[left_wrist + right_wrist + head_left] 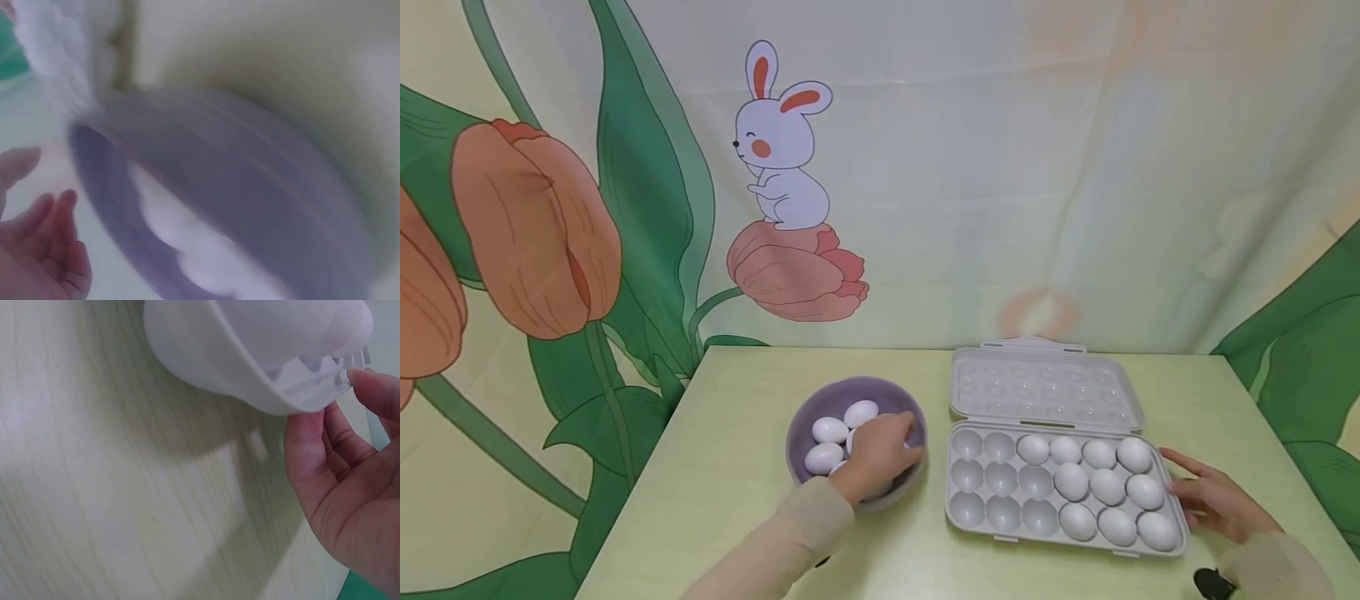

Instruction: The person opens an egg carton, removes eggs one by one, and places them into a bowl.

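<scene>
My left hand [883, 450] is over the purple bowl [799, 425], thumb and fingers apart with nothing between them. Several white eggs [831, 430] lie in the bowl, some hidden under this hand. The blurred left wrist view has the hand [47, 247] beside the bowl's rim [119, 140]. To the right, a grey egg carton [964, 427] lies with its lid folded back. Eggs [1107, 487] fill its right side, and the left cups have none. My right hand [1221, 500] holds the carton's right end, thumb at the rim and fingers [306, 440] underneath in the right wrist view.
The carton's dimpled lid [1045, 387] lies flat toward the back of the pale wooden table [722, 492]. A curtain [940, 208] printed with tulips and a rabbit hangs behind the table's back edge.
</scene>
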